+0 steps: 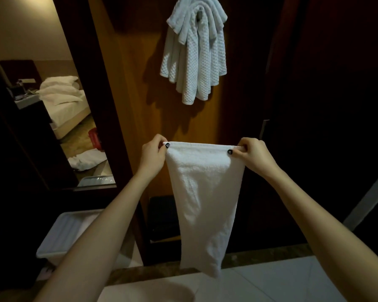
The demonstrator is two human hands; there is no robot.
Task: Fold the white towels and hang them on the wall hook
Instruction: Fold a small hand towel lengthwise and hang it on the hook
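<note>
- Desk [292, 280]: pale top with a darker, stone-like front edge, running across six o'clock of the view. The lower tip of the held towel hangs down in front of this edge. Whether it touches cannot be told.
- White towel [205, 192]: at the centre of the view, hanging lengthwise between the two hands. The top hem is taut and level and the body narrows toward the bottom. It appears already doubled into a narrow band.
- Left hand [153, 153]: at nine o'clock of the hem. The grip is a pinch, thumb against curled fingers, on the top corner.
- Right hand [255, 154]: at three o'clock of the hem, with a matching pinch grip on the opposite corner.
- Handling assessment: soft terry, light, limp, with no stiffness of its own. It is neither slippery nor fragile, and it sags wherever it is unsupported.
  - For folding, the corners and the thicker hem are the sound places to hold.
  - For hanging, a hold at the middle of the fold should balance both halves.
- White bin [68, 236]: lidded, at seven o'clock, below desk level.
- Wood panel [135, 83]: the wall surface straight ahead.
- Hook [199, 15]: at twelve o'clock, largely covered.
- Hung towels [194, 62]: waffle-weave, bunched over the hook, well above the held towel. Free room on the hook looks scant, so a further towel may slide off.
- Bed [68, 103]: at ten o'clock, seen through an opening or mirror, which of the two cannot be told. It carries white pillows, and a white cloth [87, 159] lies on the floor nearby.
</note>
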